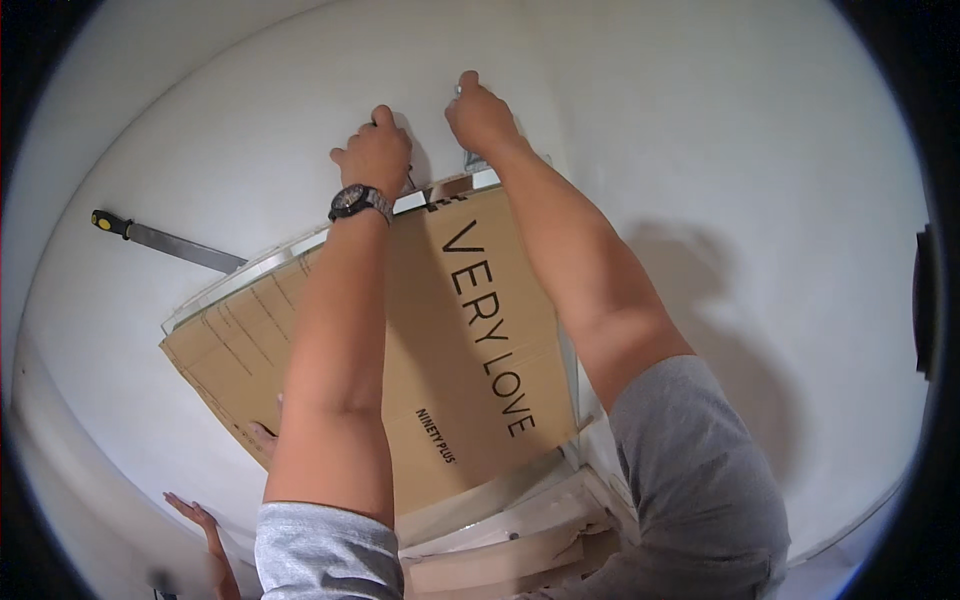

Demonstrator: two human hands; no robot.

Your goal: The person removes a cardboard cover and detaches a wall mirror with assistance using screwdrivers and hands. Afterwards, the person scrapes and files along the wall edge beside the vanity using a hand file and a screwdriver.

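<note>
Cardboard sheet (425,340), one, near person's two hands (376,160) (484,120)

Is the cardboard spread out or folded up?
Spread out: the cardboard shows one broad, flat printed face behind your left forearm. Whether any edge folds underneath, I cannot tell.

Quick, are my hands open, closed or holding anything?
Left hand: curled closed; what it holds, if anything, can't be told.
Right hand: curled closed; contents likewise unclear.

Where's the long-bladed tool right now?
In the head view, the long-bladed tool is at the upper left, left of the left hand, its handle outermost and its blade end by the cardboard-faced panel's upper edge.
</note>
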